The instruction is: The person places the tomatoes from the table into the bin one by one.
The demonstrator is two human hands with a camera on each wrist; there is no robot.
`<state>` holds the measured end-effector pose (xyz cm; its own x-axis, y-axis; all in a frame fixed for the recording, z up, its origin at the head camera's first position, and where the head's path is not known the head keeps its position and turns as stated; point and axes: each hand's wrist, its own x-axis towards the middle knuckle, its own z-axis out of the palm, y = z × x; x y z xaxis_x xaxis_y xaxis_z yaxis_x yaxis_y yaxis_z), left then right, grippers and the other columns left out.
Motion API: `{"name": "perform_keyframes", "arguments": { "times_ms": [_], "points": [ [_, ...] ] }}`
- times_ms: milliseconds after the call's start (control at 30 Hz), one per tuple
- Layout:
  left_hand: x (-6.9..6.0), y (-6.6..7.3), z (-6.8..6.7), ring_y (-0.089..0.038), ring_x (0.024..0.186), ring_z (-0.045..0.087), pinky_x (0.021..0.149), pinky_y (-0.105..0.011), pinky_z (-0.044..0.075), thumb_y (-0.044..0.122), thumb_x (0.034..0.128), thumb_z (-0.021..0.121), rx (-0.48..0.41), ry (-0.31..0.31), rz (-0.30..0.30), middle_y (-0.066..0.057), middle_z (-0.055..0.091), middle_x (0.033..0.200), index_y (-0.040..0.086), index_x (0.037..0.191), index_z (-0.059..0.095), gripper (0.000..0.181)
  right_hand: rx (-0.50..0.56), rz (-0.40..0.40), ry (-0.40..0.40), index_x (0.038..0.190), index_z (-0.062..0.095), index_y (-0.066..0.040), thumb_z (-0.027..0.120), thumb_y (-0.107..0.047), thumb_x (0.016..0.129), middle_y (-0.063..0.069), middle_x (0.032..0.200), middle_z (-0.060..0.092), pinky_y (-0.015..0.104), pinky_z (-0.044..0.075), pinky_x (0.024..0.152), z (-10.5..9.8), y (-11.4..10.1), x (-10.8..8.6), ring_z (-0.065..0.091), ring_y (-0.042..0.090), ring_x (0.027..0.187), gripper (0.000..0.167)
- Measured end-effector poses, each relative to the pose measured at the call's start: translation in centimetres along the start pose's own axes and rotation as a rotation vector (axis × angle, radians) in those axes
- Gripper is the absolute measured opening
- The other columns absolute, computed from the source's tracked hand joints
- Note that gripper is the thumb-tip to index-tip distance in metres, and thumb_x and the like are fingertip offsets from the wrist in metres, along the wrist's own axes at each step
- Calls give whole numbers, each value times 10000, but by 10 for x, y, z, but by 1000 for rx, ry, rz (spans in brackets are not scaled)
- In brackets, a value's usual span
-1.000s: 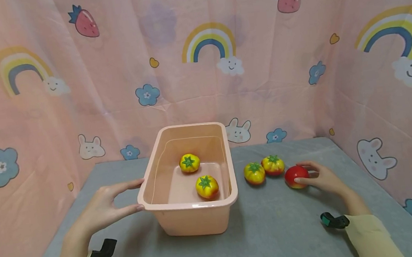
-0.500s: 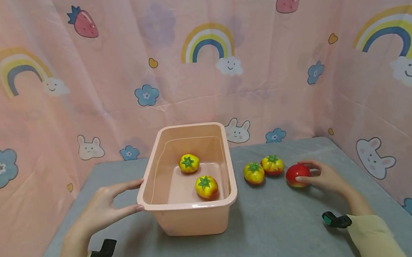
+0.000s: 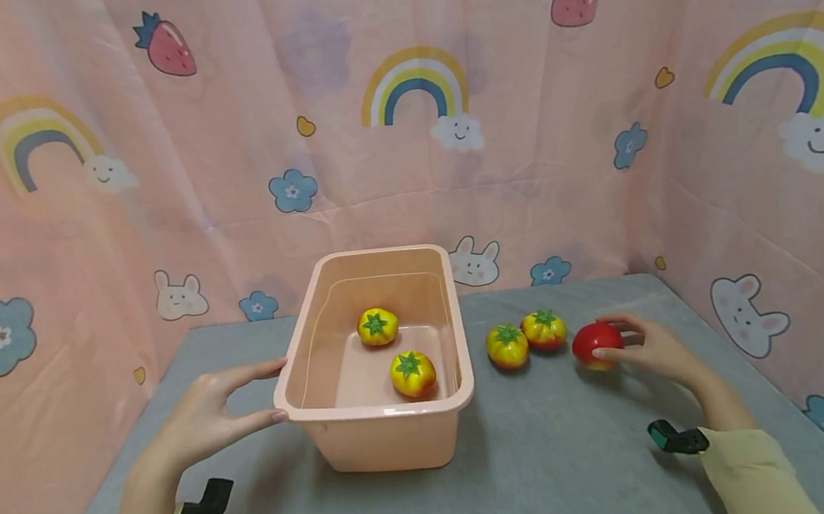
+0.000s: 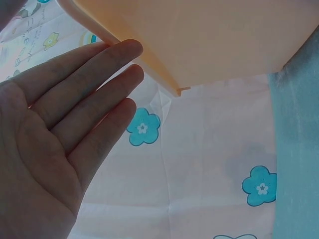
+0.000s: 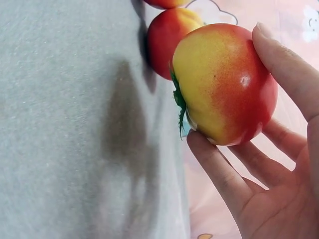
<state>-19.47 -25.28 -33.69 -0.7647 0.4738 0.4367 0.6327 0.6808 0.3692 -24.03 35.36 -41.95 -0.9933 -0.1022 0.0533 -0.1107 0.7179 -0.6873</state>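
Note:
My right hand [image 3: 654,350] pinches a red and yellow tomato [image 3: 597,345] between thumb and fingers at the table's right. In the right wrist view this tomato [image 5: 224,84] has its green leafy top turned down toward the table, with a gap beneath it. On the left, my left hand [image 3: 206,417] touches the near left rim of a peach plastic basin [image 3: 382,443]. The left wrist view shows its fingers [image 4: 94,82] straight against the basin's outside. Inside the basin lie two tomatoes, one farther back [image 3: 377,327] and one nearer [image 3: 413,374], both leaf side up.
Right of the basin, two more tomatoes sit close together on the grey table, a nearer one [image 3: 508,347] and a farther one [image 3: 545,331]. A pink patterned cloth [image 3: 223,176] hangs around the table's back and sides.
My right hand has moved slightly right and up with the red tomato, which now sits higher over its shadow. The left hand, the basin and the other tomatoes stay put.

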Motion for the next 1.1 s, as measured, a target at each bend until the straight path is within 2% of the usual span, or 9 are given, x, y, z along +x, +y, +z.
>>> {"name": "perform_keyframes", "arguments": {
  "times_ms": [367, 1100],
  "points": [
    [0, 1, 0, -101, 1093, 627, 869, -363, 526, 370, 751, 794, 18, -5, -12, 112, 648, 1211, 223, 1256, 632, 550, -13, -26, 13, 1374, 450, -80, 673, -426, 852, 235, 1352, 472, 536, 517, 824, -7, -13, -2, 483, 436, 1161, 665],
    [0, 2, -1, -90, 1083, 628, 855, -356, 529, 384, 751, 790, 20, -12, -12, 127, 649, 1203, 238, 1257, 631, 550, -45, -67, 38, 1353, 465, -86, 677, -431, 849, 225, 1319, 494, 466, 549, 763, -20, -42, -6, 506, 414, 1131, 646]
  ]
}}
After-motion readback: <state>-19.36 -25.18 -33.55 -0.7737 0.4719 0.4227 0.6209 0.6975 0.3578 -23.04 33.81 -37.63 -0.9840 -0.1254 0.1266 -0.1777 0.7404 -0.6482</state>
